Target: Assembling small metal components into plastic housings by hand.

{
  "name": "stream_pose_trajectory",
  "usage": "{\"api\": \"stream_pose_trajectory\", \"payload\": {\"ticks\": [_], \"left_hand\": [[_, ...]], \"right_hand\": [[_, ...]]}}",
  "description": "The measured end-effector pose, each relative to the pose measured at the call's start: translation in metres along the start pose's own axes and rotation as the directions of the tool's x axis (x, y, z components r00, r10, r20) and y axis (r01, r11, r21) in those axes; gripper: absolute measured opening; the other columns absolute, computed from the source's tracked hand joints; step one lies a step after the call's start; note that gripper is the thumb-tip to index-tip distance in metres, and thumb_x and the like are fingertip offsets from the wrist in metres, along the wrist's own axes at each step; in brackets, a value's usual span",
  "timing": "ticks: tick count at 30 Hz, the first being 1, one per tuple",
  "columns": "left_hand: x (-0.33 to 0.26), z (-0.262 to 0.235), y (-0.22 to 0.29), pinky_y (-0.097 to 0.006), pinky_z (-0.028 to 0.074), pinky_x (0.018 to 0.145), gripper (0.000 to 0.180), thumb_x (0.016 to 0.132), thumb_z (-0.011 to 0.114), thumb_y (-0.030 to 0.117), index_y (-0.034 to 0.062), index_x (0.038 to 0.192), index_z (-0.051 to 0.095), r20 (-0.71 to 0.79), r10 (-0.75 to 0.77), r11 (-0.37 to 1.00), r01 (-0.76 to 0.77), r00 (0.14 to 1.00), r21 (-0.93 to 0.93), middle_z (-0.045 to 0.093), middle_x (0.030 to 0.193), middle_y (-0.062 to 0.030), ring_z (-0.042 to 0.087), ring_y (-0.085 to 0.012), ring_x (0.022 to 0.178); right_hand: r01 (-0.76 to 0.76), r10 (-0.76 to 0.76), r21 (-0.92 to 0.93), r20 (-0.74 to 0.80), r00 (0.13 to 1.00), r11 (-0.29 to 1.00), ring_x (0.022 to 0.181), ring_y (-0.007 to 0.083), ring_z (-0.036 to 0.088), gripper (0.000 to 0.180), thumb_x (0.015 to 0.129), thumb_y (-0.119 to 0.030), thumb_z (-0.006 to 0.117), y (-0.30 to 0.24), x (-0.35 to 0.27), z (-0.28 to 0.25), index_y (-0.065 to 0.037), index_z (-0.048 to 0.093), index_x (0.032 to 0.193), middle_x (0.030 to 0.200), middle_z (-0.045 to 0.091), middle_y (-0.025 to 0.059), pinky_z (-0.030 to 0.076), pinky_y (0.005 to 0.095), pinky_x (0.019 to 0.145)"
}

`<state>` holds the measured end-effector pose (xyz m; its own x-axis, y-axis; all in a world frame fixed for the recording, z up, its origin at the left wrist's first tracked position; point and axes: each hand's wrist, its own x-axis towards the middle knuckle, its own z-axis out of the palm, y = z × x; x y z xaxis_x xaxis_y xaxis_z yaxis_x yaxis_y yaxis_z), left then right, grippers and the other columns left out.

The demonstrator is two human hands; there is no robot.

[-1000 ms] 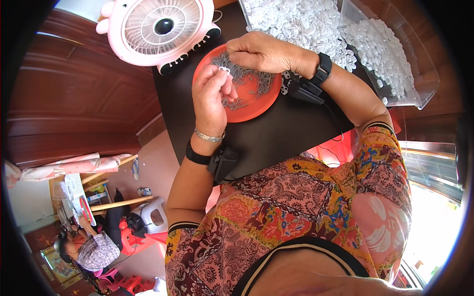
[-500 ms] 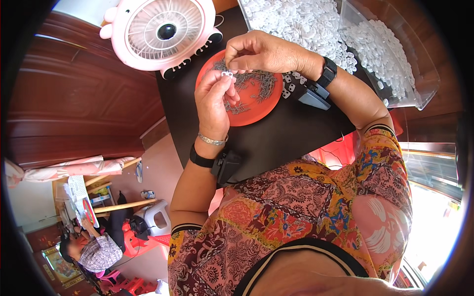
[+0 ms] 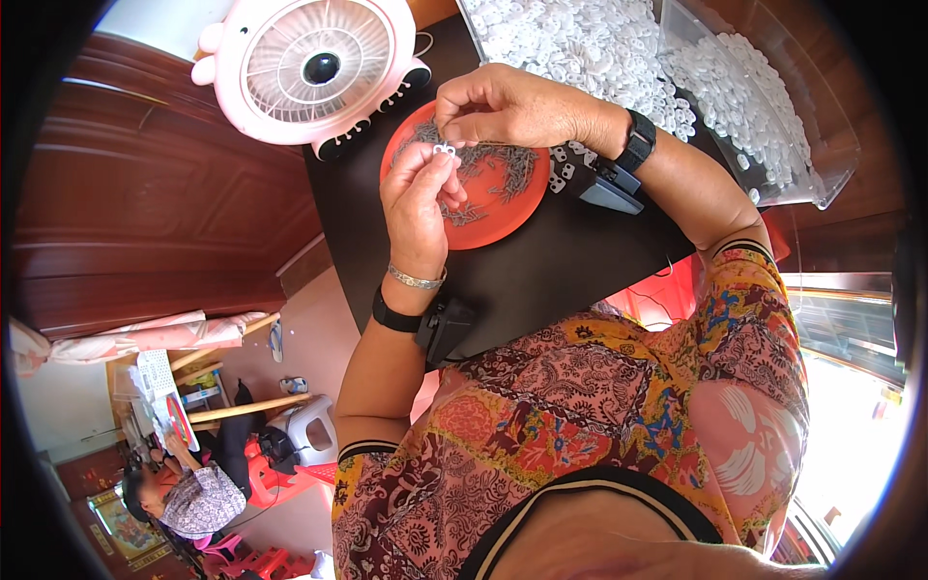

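Between the thumb and fingers of my left hand [image 3: 418,198] is a small white plastic clip [image 3: 444,150] with holes in it. My right hand [image 3: 507,104] is just above it, thumb and forefinger pinched close to the clip; what they hold, probably very small, cannot be made out. Both hands are over a round orange-red plate [image 3: 503,224] holding many grey screw-like pins [image 3: 517,172]. Several white clips [image 3: 561,174] lie on the dark table beside the plate, near my right wrist.
A pink animal-shaped fan [image 3: 319,72] stands at the far left of the black table [image 3: 522,280]. Heaped white plastic pieces [image 3: 580,58] fill the far side, with a clear bin [image 3: 764,116] of more at right. Another person [image 3: 198,498] sits beyond, at lower left.
Both hands keep nearly the same place and grip over the plate. The whole view has shifted very slightly, and the clip appears turned a little.
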<state>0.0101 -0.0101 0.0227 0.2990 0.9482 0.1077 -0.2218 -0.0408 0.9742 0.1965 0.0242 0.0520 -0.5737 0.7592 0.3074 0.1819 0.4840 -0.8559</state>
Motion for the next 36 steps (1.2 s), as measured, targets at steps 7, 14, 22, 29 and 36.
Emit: {"api": "stream_pose_trajectory", "payload": {"ticks": [7,14,22,29,36], "left_hand": [[-0.001,0.000,-0.001,-0.019,0.038,0.050,0.015,0.088,0.056,0.013,0.0026,0.079,0.058,0.009,-0.014,1.000,0.014,1.000,0.007,0.052,0.064,-0.0002,0.050,-0.0077,0.053],[-0.003,-0.001,-0.001,-0.020,0.038,0.051,0.016,0.089,0.054,0.014,0.0029,0.078,0.056,0.020,0.022,0.996,-0.023,1.000,0.089,0.051,0.064,0.0002,0.049,-0.0078,0.054],[-0.002,0.001,-0.001,-0.019,0.037,0.048,0.014,0.088,0.055,0.011,0.0019,0.077,0.056,0.035,0.040,0.988,-0.045,0.999,0.145,0.051,0.061,0.0008,0.047,-0.0055,0.052],[0.003,-0.001,-0.001,-0.019,0.037,0.048,0.013,0.087,0.055,0.010,0.0018,0.077,0.057,0.041,0.008,0.985,-0.015,0.999,0.173,0.051,0.061,0.0002,0.047,-0.0061,0.052],[0.005,-0.007,-0.004,-0.021,0.038,0.049,0.016,0.088,0.053,0.012,0.0015,0.078,0.057,-0.035,0.007,0.998,-0.005,0.999,0.056,0.052,0.062,-0.0008,0.050,-0.0090,0.052]], "right_hand": [[0.010,-0.010,-0.041,-0.002,1.000,0.999,0.065,0.0103,0.051,0.015,0.086,-0.015,0.060,0.001,-0.001,0.001,0.000,0.060,0.084,0.069,0.059,0.0028,0.044,0.0287,0.063],[0.026,-0.023,-0.210,0.014,1.000,0.977,0.058,0.0192,0.048,0.020,0.088,-0.019,0.056,-0.009,-0.003,0.003,-0.002,0.056,0.078,0.062,0.053,0.0087,0.040,0.0334,0.057],[0.063,-0.045,-0.310,0.063,0.997,0.949,0.054,0.0214,0.046,0.018,0.088,-0.015,0.054,-0.012,-0.005,0.001,-0.002,0.052,0.075,0.058,0.047,0.0095,0.038,0.0356,0.054],[0.021,-0.012,-0.326,0.029,1.000,0.945,0.053,0.0191,0.045,0.019,0.088,-0.016,0.057,-0.013,-0.006,-0.001,-0.001,0.054,0.076,0.057,0.047,0.0096,0.037,0.0346,0.052],[-0.073,-0.052,-0.596,-0.190,0.980,0.799,0.063,0.0229,0.057,0.018,0.085,-0.020,0.059,0.001,-0.011,-0.060,-0.003,0.062,0.084,0.067,0.060,0.0104,0.045,0.0343,0.062]]}}
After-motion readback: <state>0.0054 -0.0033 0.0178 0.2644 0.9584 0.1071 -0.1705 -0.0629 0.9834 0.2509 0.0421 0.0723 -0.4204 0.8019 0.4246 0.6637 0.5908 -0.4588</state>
